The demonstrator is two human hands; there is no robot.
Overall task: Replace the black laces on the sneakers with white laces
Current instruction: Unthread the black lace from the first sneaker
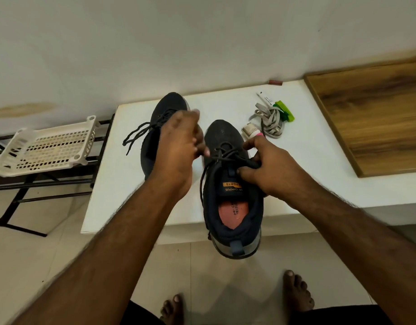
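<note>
- Near sneaker, dark with a pink insole, sits at centre frame, its heel hanging past the front edge of the white table.
- Right hand grips this sneaker's tongue and side, fingers curled around them beside the black lace.
- Left hand is blurred; its curled fingers seem to pinch the lace's end at the left.
- Second sneaker lies behind the left hand, its lace loose.
- White laces lie bundled at upper right of the table, beside a green clip.
- White plastic basket sits at left.
</note>
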